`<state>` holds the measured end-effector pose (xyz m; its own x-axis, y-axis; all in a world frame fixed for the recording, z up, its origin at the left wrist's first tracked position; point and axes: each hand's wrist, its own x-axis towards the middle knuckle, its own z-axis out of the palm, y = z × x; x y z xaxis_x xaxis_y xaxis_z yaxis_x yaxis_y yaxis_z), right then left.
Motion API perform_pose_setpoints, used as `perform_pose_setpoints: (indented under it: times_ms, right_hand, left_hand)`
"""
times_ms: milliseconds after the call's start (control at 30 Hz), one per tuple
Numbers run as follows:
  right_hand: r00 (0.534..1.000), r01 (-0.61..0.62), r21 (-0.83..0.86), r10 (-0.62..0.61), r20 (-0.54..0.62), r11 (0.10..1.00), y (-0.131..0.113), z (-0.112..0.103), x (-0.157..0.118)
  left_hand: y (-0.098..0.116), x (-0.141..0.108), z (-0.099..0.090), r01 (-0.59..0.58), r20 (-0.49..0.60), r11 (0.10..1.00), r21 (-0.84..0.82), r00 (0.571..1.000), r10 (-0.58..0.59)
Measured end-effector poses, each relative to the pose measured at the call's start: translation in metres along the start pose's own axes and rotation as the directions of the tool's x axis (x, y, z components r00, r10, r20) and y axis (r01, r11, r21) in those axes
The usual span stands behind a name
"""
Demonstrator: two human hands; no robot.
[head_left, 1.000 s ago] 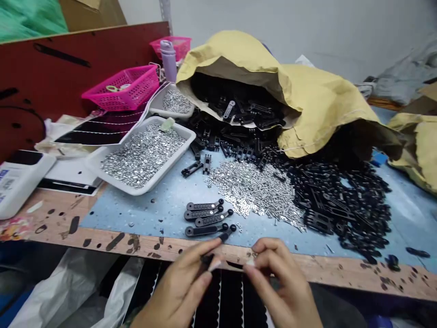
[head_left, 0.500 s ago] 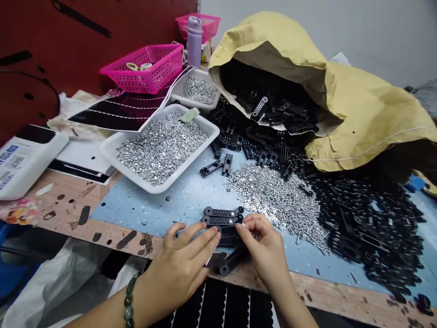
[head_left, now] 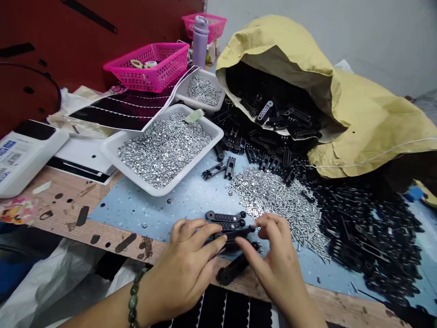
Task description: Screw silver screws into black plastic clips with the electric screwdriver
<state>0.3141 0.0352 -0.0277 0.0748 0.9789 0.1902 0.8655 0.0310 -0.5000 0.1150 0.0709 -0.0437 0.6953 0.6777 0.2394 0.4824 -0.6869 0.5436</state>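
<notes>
Black plastic link arms [head_left: 223, 217] with small silver nuts at their right ends lie side by side near the table's front. My left hand [head_left: 189, 266], wearing a green bead bracelet, holds the left end of another black plastic link arm [head_left: 235, 233] under its curled fingertips. My right hand [head_left: 278, 255] is at that part's right end, thumb and fingers apart; its thumb tip is close to the part. One more black plastic piece [head_left: 234, 269] lies slanted at the table edge between my hands. My left palm hides some of the parts.
Loose screws and nuts [head_left: 283, 200] are heaped beyond my right hand. Black parts [head_left: 365, 232] pile up at right, spilling from a yellow sack [head_left: 375, 105]. A white tray of nuts [head_left: 159, 189], a smaller tray of screws [head_left: 218, 105] and a pink basket [head_left: 160, 73] stand behind.
My right thumb and fingers have spread apart from their pinch, and the hand sits slightly farther right. My left fingers have shifted a little to the right. The view has moved slightly.
</notes>
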Motion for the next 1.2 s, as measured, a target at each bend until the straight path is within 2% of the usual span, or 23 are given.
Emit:
perform_pose_setpoints:
  times_ms: [100,167,233,300,367,400,500,667,833,933,1000,1067,1133,1200]
  right_hand:
    - [0.968,0.173,0.23,-0.208,0.138,0.958,-0.02,-0.004,0.002]
    - [0.954,0.178,0.337,-0.246,0.172,0.924,-0.029,-0.003,0.004]
    - [0.98,0.078,0.417,-0.147,0.135,0.905,-0.029,-0.001,0.007]
    - [0.995,-0.073,0.471,0.034,0.091,0.879,-0.023,0.002,0.008]
    - [0.98,-0.197,0.512,0.176,0.09,0.836,-0.015,0.009,0.01]
    - [0.972,-0.235,0.526,0.209,0.11,0.817,-0.012,0.012,0.011]
    - [0.957,-0.289,0.536,0.233,0.172,0.793,-0.01,0.023,0.015]
    - [0.952,-0.305,0.485,0.244,0.186,0.819,-0.015,0.031,0.018]
    - [0.972,-0.221,0.361,0.171,0.164,0.906,-0.017,0.033,0.02]
    - [0.988,-0.107,0.127,0.091,0.124,0.986,-0.013,0.033,0.021]
    - [0.992,-0.054,-0.06,0.061,0.109,0.997,-0.01,0.029,0.022]
    - [0.997,-0.031,-0.146,0.04,0.063,0.989,-0.008,0.022,0.022]
    - [0.998,0.05,-0.05,-0.049,0.03,0.998,-0.012,0.014,0.02]
    - [0.97,0.208,0.17,-0.225,0.092,0.963,-0.02,0.007,0.018]
  left_hand:
    - [-0.002,-0.001,-0.008,0.028,0.074,0.996,-0.087,0.997,-0.022]
    - [-0.004,-0.003,-0.012,0.051,0.058,0.989,-0.138,0.997,-0.044]
    - [-0.007,-0.007,-0.014,0.092,-0.03,0.981,-0.168,0.995,-0.098]
    - [-0.01,-0.011,-0.015,0.125,-0.137,0.981,-0.149,0.98,-0.145]
    - [-0.013,-0.015,-0.012,0.117,-0.186,0.991,-0.066,0.974,-0.128]
    - [-0.014,-0.016,-0.009,0.1,-0.183,0.995,-0.013,0.978,-0.101]
    - [-0.016,-0.018,-0.002,0.059,-0.154,0.994,0.094,0.987,-0.044]
    - [-0.016,-0.015,-0.001,0.017,-0.155,0.989,0.145,0.988,0.005]
    - [-0.014,-0.011,-0.002,0.007,-0.128,0.985,0.17,0.992,0.015]
    - [-0.013,-0.008,0.0,0.032,-0.114,0.988,0.153,0.993,-0.015]
    - [-0.013,-0.007,0.0,0.037,-0.112,0.989,0.141,0.993,-0.021]
    - [-0.012,-0.005,-0.004,0.02,-0.097,0.991,0.136,0.995,-0.007]
    - [-0.01,-0.003,-0.01,-0.007,-0.075,0.993,0.117,0.997,0.016]
    - [-0.007,0.0,-0.015,-0.03,-0.055,0.997,0.068,0.998,0.034]
